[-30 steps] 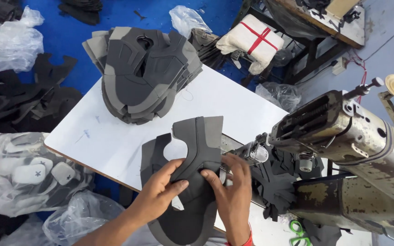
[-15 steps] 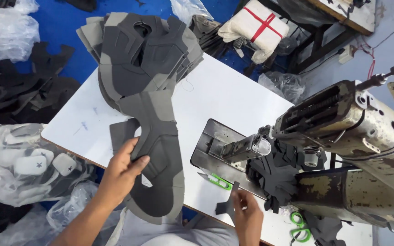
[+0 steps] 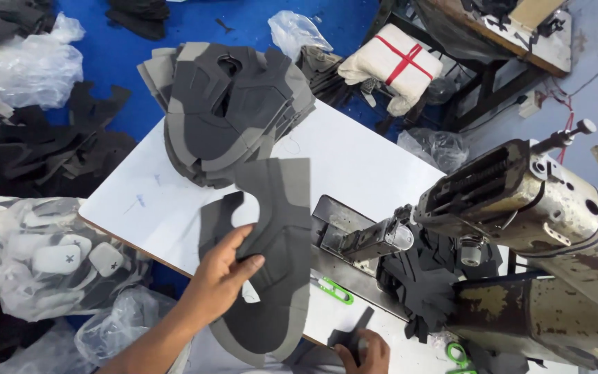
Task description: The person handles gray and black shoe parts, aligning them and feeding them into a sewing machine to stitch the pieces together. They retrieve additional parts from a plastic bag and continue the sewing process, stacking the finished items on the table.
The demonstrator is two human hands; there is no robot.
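Here the left hand (image 3: 224, 271) pinches a dark grey shoe-upper panel (image 3: 275, 256) lying on the white table (image 3: 354, 159), the panel directly under and right of that hand, which is the nearer one. Its long axis runs from the table's near edge up toward the stack of uppers (image 3: 230, 111). The right hand (image 3: 363, 352), low in view, seems closed on a small black piece (image 3: 354, 334).

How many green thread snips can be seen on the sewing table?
2: one green snip on the white table beside the grey shoe upper, another below the sewing machine. Others may be hidden.
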